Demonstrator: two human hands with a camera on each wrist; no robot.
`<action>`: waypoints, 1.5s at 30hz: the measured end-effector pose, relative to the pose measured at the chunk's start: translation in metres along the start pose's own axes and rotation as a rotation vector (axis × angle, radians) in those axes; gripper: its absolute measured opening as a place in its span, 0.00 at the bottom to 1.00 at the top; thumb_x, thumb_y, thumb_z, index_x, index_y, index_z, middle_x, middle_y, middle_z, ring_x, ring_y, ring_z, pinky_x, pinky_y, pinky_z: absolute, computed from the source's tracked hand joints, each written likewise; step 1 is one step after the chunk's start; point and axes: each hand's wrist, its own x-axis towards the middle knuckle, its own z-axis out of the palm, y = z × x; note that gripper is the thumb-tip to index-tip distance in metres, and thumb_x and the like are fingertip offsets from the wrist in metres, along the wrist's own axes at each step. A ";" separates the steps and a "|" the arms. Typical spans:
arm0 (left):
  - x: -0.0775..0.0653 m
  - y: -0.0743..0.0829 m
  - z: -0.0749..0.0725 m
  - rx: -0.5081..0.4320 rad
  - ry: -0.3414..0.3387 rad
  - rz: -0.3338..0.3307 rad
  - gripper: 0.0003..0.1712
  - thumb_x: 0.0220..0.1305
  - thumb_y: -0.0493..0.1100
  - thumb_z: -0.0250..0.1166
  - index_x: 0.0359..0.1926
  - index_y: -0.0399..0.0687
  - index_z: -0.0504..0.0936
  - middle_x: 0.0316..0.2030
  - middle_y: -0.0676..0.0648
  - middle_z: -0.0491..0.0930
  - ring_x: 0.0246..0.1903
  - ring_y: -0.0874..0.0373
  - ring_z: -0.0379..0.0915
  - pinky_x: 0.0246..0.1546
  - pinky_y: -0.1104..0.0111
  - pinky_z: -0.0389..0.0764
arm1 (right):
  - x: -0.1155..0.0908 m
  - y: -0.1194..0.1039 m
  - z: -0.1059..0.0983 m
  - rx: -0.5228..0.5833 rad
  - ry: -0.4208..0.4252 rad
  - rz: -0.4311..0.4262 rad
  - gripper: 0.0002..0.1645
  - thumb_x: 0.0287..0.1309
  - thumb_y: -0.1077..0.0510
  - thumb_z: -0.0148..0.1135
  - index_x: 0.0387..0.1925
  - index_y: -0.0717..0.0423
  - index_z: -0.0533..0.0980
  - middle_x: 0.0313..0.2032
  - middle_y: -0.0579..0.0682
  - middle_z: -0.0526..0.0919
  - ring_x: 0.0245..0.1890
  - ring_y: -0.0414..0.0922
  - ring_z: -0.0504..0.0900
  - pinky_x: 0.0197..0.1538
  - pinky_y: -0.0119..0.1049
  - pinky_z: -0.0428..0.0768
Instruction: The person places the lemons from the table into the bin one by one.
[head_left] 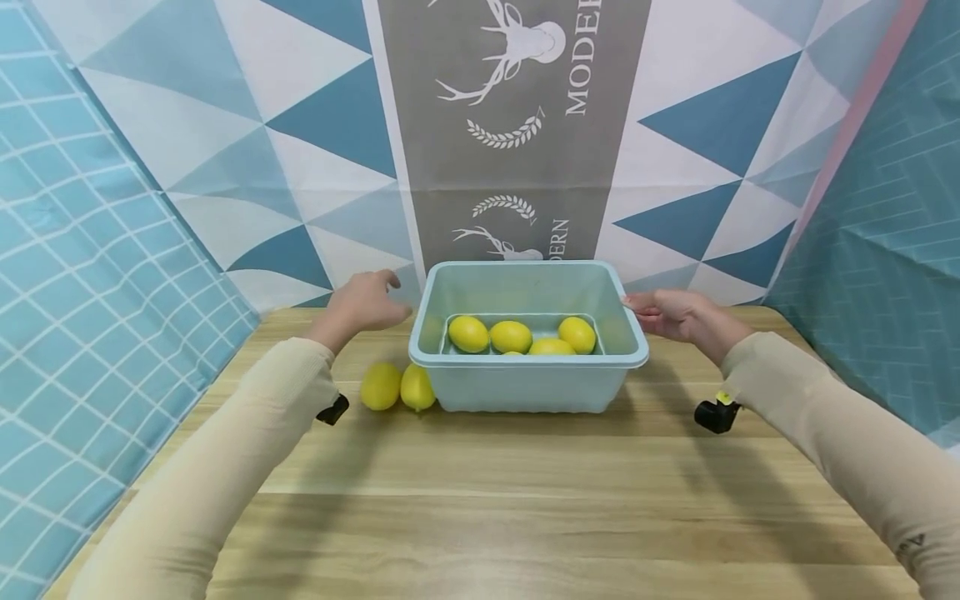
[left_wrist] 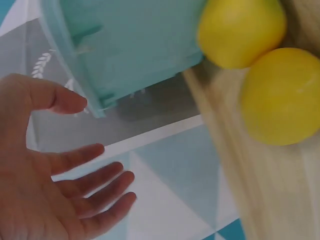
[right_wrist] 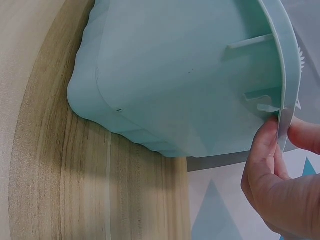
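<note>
A light blue plastic bin (head_left: 525,388) stands near the table's back edge, with several yellow lemons (head_left: 511,337) on its floor. My right hand (head_left: 675,315) pinches the bin's right rim; in the right wrist view, thumb and fingers (right_wrist: 266,142) lie on either side of the lip. Off the bin's left side is my left hand (head_left: 366,302), its fingers spread and apart from the rim, holding nothing. Two more lemons rest on the table outside the bin at its left: one lemon (head_left: 380,386) farther out, the other lemon (head_left: 417,388) close against the wall.
The wooden table (head_left: 480,500) extends in front of the bin. Behind it rises a patterned cloth backdrop (head_left: 510,150) with triangles and a deer print. Blue tiled-pattern cloth (head_left: 90,250) hangs at the left, and darker teal cloth (head_left: 885,233) at the right.
</note>
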 end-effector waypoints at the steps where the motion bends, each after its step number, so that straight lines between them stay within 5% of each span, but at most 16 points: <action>1: -0.001 -0.003 0.003 -0.006 -0.004 -0.012 0.33 0.56 0.50 0.55 0.61 0.38 0.69 0.57 0.34 0.74 0.47 0.42 0.74 0.42 0.51 0.79 | 0.000 0.000 0.000 -0.001 -0.004 -0.003 0.14 0.63 0.58 0.60 0.49 0.53 0.68 0.38 0.42 0.75 0.39 0.36 0.76 0.45 0.25 0.81; 4: -0.003 -0.010 0.011 -0.027 -0.047 -0.065 0.18 0.53 0.46 0.54 0.40 0.37 0.73 0.33 0.40 0.76 0.27 0.52 0.66 0.27 0.64 0.71 | 0.000 -0.001 0.001 -0.002 -0.009 -0.013 0.12 0.63 0.59 0.59 0.47 0.53 0.69 0.38 0.43 0.75 0.39 0.36 0.76 0.45 0.25 0.82; 6: -0.006 -0.014 0.016 -0.032 -0.090 -0.111 0.14 0.52 0.46 0.53 0.33 0.39 0.70 0.26 0.43 0.71 0.24 0.55 0.60 0.24 0.66 0.66 | -0.001 -0.001 0.001 -0.007 -0.012 -0.018 0.11 0.64 0.59 0.59 0.46 0.53 0.69 0.37 0.43 0.75 0.39 0.36 0.76 0.44 0.25 0.82; 8: -0.009 -0.017 0.020 -0.025 -0.157 -0.148 0.18 0.55 0.49 0.52 0.37 0.36 0.72 0.28 0.39 0.74 0.25 0.51 0.67 0.26 0.64 0.71 | -0.001 -0.002 0.001 -0.010 -0.014 -0.023 0.10 0.64 0.59 0.59 0.45 0.53 0.69 0.37 0.43 0.75 0.38 0.36 0.76 0.44 0.24 0.81; 10: -0.012 -0.020 0.023 -0.036 -0.218 -0.184 0.30 0.57 0.52 0.52 0.51 0.32 0.72 0.46 0.32 0.77 0.40 0.42 0.75 0.37 0.55 0.80 | -0.001 -0.003 0.000 -0.016 -0.015 -0.026 0.10 0.64 0.58 0.58 0.45 0.53 0.69 0.37 0.43 0.75 0.38 0.36 0.76 0.44 0.24 0.81; 12: -0.015 -0.022 0.027 -0.065 -0.269 -0.203 0.38 0.59 0.54 0.53 0.62 0.31 0.66 0.62 0.29 0.68 0.55 0.35 0.70 0.48 0.47 0.79 | -0.001 -0.003 0.000 -0.021 -0.017 -0.027 0.11 0.64 0.58 0.58 0.46 0.53 0.69 0.37 0.43 0.75 0.38 0.36 0.76 0.44 0.24 0.81; 19: -0.016 -0.028 0.038 -0.165 -0.355 -0.286 0.29 0.58 0.52 0.58 0.52 0.33 0.72 0.56 0.33 0.71 0.51 0.38 0.73 0.42 0.51 0.83 | -0.002 -0.004 0.001 -0.024 -0.021 -0.008 0.16 0.64 0.58 0.57 0.51 0.54 0.67 0.40 0.43 0.74 0.40 0.36 0.75 0.47 0.24 0.81; 25: -0.018 -0.030 0.045 -0.224 -0.384 -0.328 0.33 0.59 0.52 0.58 0.58 0.31 0.68 0.59 0.30 0.68 0.54 0.35 0.71 0.41 0.52 0.83 | -0.002 -0.004 -0.001 -0.016 -0.025 -0.003 0.15 0.64 0.57 0.58 0.51 0.53 0.68 0.40 0.43 0.73 0.40 0.36 0.75 0.47 0.24 0.80; 35: -0.026 -0.033 0.060 -0.221 -0.346 -0.301 0.27 0.53 0.48 0.62 0.47 0.30 0.73 0.43 0.36 0.75 0.37 0.46 0.75 0.37 0.54 0.85 | -0.002 0.003 0.002 0.044 -0.011 0.023 0.11 0.63 0.60 0.59 0.45 0.53 0.68 0.37 0.43 0.75 0.38 0.36 0.77 0.45 0.24 0.82; 39: -0.026 -0.033 0.060 -0.172 -0.350 -0.281 0.23 0.52 0.47 0.63 0.43 0.32 0.75 0.43 0.37 0.76 0.41 0.47 0.76 0.37 0.54 0.85 | -0.002 0.003 0.002 0.035 -0.020 0.010 0.11 0.63 0.60 0.59 0.46 0.53 0.68 0.35 0.42 0.77 0.38 0.35 0.77 0.45 0.24 0.82; 45: -0.026 -0.040 0.060 -0.047 -0.320 -0.107 0.31 0.48 0.43 0.65 0.53 0.30 0.75 0.51 0.32 0.76 0.43 0.45 0.75 0.36 0.57 0.83 | -0.002 0.002 0.001 0.038 -0.017 0.002 0.10 0.63 0.58 0.60 0.44 0.52 0.70 0.35 0.42 0.77 0.38 0.35 0.77 0.45 0.25 0.82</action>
